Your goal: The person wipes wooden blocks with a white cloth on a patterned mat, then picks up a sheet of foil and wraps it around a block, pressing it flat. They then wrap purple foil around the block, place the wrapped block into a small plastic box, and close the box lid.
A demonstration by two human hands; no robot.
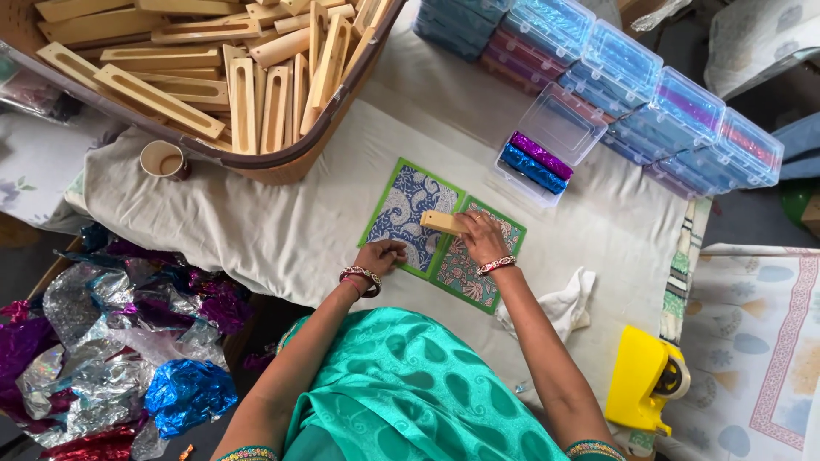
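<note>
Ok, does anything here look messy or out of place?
Mostly tidy. The odd spot is the heap of crumpled foil wrappers lower left, loose beside the cloth-covered table. The open clear box holds only two wrapped pieces, unlike the full stacked boxes.

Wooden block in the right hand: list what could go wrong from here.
The right hand holds the wooden block by one end only, so it may tip. The left hand pins just one patterned card; the other card could slide. The paper cup sits near the table's edge.
</note>
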